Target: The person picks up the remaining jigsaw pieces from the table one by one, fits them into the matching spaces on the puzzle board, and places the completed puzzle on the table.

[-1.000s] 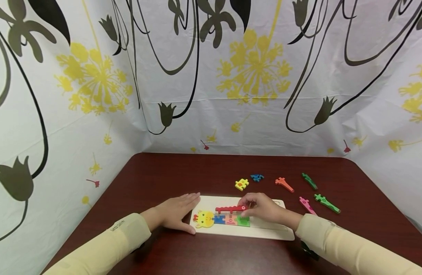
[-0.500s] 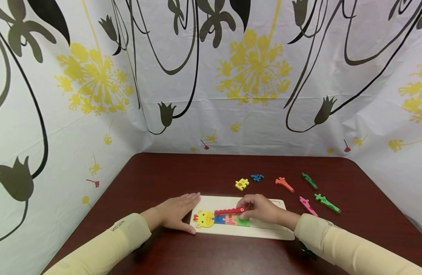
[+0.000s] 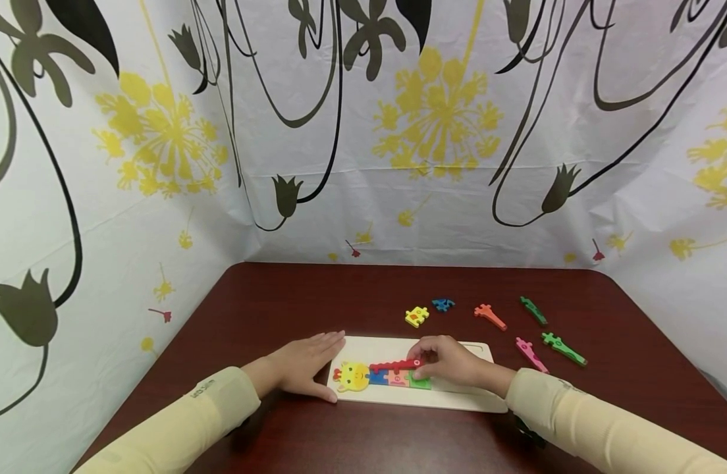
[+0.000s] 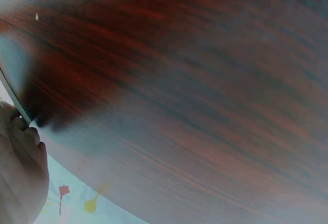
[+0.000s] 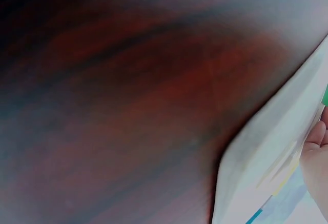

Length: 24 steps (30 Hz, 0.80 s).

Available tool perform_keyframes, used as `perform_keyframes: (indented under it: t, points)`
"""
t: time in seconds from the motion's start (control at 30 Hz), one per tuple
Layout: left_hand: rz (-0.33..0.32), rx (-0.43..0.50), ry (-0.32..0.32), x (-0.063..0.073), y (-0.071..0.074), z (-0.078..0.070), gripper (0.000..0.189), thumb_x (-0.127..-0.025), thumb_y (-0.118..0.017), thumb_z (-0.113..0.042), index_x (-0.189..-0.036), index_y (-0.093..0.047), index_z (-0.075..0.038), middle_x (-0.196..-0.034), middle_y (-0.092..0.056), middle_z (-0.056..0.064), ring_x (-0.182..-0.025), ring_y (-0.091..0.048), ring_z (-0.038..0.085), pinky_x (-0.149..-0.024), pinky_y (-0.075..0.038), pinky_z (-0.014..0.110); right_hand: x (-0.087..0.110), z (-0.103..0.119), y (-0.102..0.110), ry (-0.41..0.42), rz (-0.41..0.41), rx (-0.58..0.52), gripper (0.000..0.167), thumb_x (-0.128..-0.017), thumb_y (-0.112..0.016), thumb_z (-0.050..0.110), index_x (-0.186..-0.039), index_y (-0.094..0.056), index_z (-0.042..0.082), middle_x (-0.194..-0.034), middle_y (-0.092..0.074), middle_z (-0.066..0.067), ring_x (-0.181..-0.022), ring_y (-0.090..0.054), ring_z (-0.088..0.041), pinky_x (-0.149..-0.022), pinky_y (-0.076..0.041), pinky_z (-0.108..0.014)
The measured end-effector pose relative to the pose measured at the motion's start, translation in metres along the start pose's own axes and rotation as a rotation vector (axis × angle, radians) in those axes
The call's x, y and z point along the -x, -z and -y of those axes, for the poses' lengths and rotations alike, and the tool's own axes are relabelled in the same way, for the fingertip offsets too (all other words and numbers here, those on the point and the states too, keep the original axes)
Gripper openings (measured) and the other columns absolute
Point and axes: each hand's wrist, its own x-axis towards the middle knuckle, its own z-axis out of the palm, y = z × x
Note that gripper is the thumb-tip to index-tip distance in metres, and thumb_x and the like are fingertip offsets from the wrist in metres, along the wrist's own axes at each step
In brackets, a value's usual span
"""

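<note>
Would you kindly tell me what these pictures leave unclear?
Head view: the right hand hides part of the board.
Head view: the pale marking on the red piece is too small to read.
Left wrist view: left edge cuts off part of the left hand.
Right wrist view: right edge crops the right hand.

No text is legible: the small dark lettering [image 3: 203, 388] on the long, cream-coloured fabric left sleeve [image 3: 174, 424] cannot be made out.
</note>
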Motion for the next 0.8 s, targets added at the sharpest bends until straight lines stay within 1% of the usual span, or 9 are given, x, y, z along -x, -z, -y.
perform_keyframes:
  t: [0.27,0.63,0.8]
  points:
    - [-0.002,-0.006,0.007,-0.0005,0.0008,-0.0012,0.112,-0.078,-0.035,-0.087,-0.157,-0.014,-0.011,-0.162,-0.010,0.003,-0.147,-0.011,0.017,-0.116,-0.017,0.037,0.0006,-0.0002,-0.0004,0.002,-0.004,0.002,0.020,-0.081,-0.080,0.022,-0.100,-0.072,0.019,-0.086,-0.061,0.007,-0.079,-0.052,-0.013,-0.068,-0.047,-0.025]
    - [0.000,0.005,0.003,0.0006,0.0025,-0.0020,0.111,-0.078,-0.037,-0.086,-0.157,-0.015,-0.010,-0.162,-0.011,0.004,-0.147,-0.012,0.017,-0.116,-0.017,0.037,0.0010,0.0016,-0.0013,-0.001,-0.005,0.010,0.020,-0.082,-0.080,0.023,-0.099,-0.072,0.018,-0.086,-0.059,0.005,-0.081,-0.053,-0.014,-0.070,-0.047,-0.025]
    - [0.001,0.000,0.003,0.0004,0.0024,-0.0021,0.111,-0.078,-0.036,-0.086,-0.157,-0.014,-0.010,-0.162,-0.011,0.004,-0.147,-0.011,0.017,-0.116,-0.017,0.037,0.0013,0.0012,-0.0014,-0.002,-0.006,0.013,0.020,-0.082,-0.080,0.023,-0.099,-0.073,0.018,-0.085,-0.058,0.006,-0.080,-0.052,-0.014,-0.069,-0.047,-0.025]
